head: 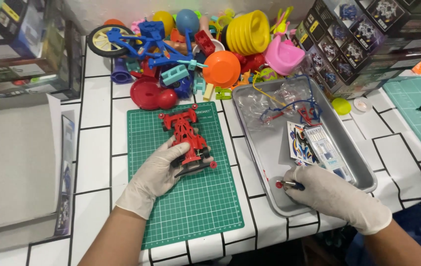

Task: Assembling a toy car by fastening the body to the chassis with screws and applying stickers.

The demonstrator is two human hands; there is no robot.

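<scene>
Far left of the green cutting mat (191, 197) sits an open cardboard box (13, 162) on the white tiled worktop (94, 148). On the mat itself, the left hand (154, 175), in a white glove, has its grip closed around the rear end of a red toy race car (187, 135), which lies flat on the mat's upper half with its nose pointing away. Behind the mat there's a big heap of colourful plastic toys (195, 44). Right of the mat is a metal tray (269, 148) with a clear bag and sticker sheets (314, 145) in it. The gloved right hand (336, 194) rests at the tray's near edge, fingers pinched on what looks like a small screwdriver (289, 185), though it's mostly hidden.
</scene>
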